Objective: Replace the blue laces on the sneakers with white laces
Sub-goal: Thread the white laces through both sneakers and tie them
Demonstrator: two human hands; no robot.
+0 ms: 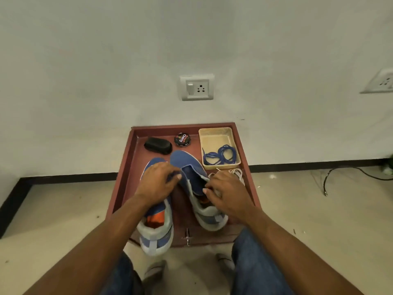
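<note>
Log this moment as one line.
blue laces: in basket | left hand: on left sneaker | right hand: at right sneaker, white laces beside

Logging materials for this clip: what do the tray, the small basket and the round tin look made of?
Tray: looks like painted or laminated wood, matte reddish brown, with flat boards and a raised rim. Basket: seems woven plastic or cane, pale cream, with a fine weave texture. It holds the blue laces. Tin: probably metal, with a glossy black printed lid.
</note>
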